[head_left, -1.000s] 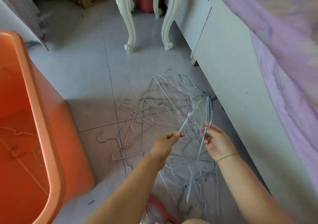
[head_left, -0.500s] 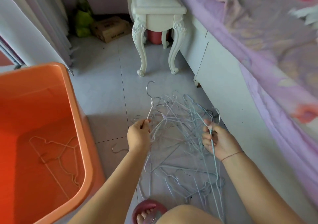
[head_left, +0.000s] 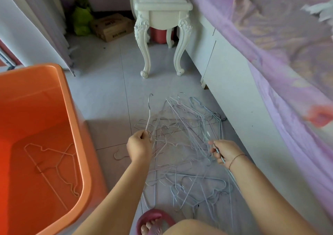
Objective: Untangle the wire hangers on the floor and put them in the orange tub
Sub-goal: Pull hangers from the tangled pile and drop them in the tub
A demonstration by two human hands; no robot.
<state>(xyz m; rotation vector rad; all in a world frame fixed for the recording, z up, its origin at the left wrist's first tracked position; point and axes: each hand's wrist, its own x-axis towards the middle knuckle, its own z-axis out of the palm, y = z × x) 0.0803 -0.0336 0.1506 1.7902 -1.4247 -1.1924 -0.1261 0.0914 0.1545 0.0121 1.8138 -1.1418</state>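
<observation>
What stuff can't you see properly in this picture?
Head view only:
- Orange tub: left and bottom picture edges cut it off.
- Hanger pile: wires too thin and tangled to count; both arms cover some.
- Red thing: half hidden behind the white table.
- Box lettering: too small to read.

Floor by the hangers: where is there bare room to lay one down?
Bare tile lies between the orange plastic tub, the white carved-leg table and the tangled wire hanger pile. From the pile to the white bed base it is crowded.
</observation>
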